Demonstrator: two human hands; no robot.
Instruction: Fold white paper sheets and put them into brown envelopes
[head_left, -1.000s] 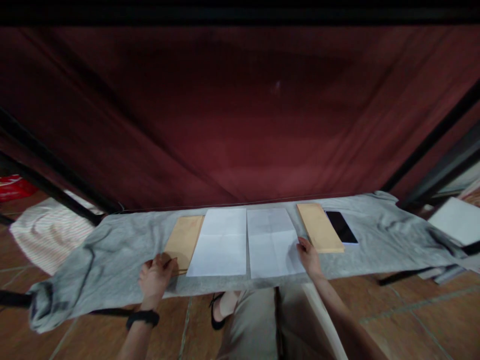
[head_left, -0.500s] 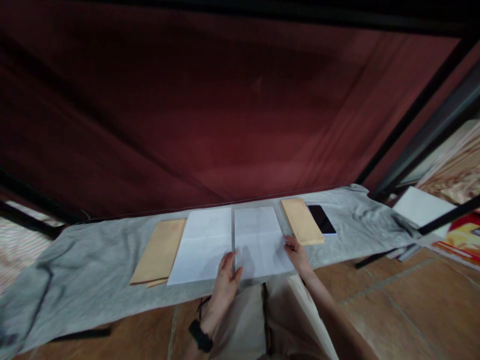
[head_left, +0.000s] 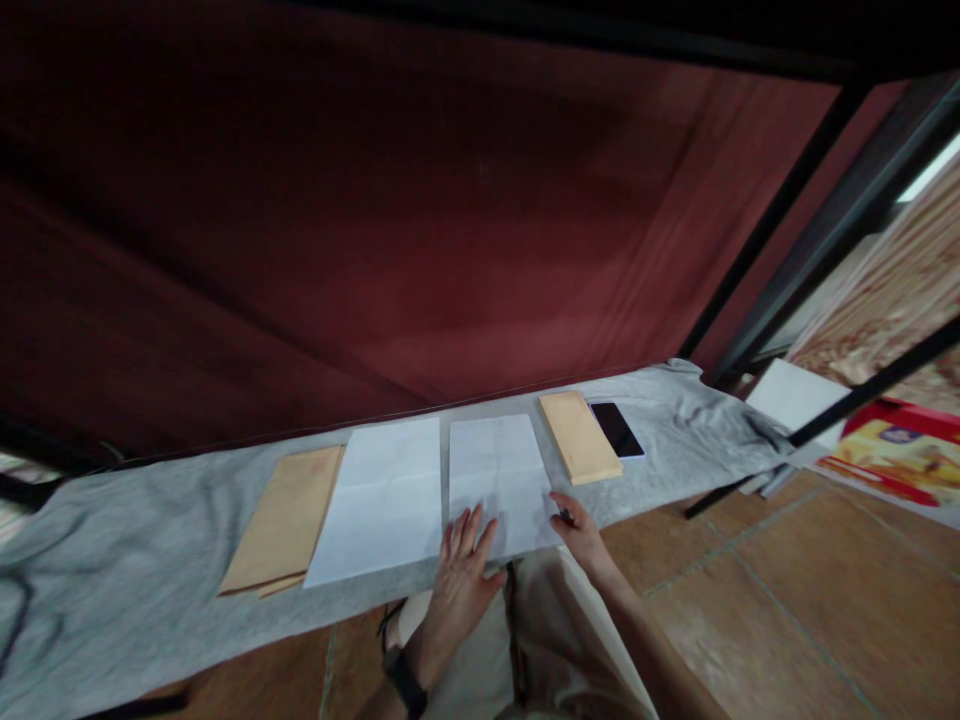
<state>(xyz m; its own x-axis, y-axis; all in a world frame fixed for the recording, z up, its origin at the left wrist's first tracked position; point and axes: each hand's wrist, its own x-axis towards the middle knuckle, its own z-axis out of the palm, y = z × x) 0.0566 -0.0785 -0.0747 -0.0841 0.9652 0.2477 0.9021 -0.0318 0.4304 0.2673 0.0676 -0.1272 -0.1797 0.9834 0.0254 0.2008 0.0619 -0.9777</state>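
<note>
Two white paper sheets (head_left: 382, 490) lie side by side with a narrow gap between them. My left hand (head_left: 465, 575) rests flat with fingers spread on the lower left corner of the right-hand sheet (head_left: 499, 460). At that sheet's lower right edge is my right hand (head_left: 581, 530), its fingers curled around a small dark thing too unclear to name. Left of the sheets lie brown envelopes (head_left: 281, 520), slightly fanned at the bottom. Another stack of brown envelopes (head_left: 581, 440) sits to the right, beside a dark-screened phone (head_left: 619, 430).
A grey cloth (head_left: 150, 520) covers the long, narrow surface. Behind it hangs dark red fabric (head_left: 450, 250) with black frame bars (head_left: 772, 220). To the right are a white box (head_left: 796, 395) and a red and yellow package (head_left: 900, 450). Brown tiles (head_left: 810, 580) form the floor.
My left hand has opened and moved from the gap onto the right sheet's lower corner. My right hand has slid slightly down along the sheet's edge. The view has shifted right.
</note>
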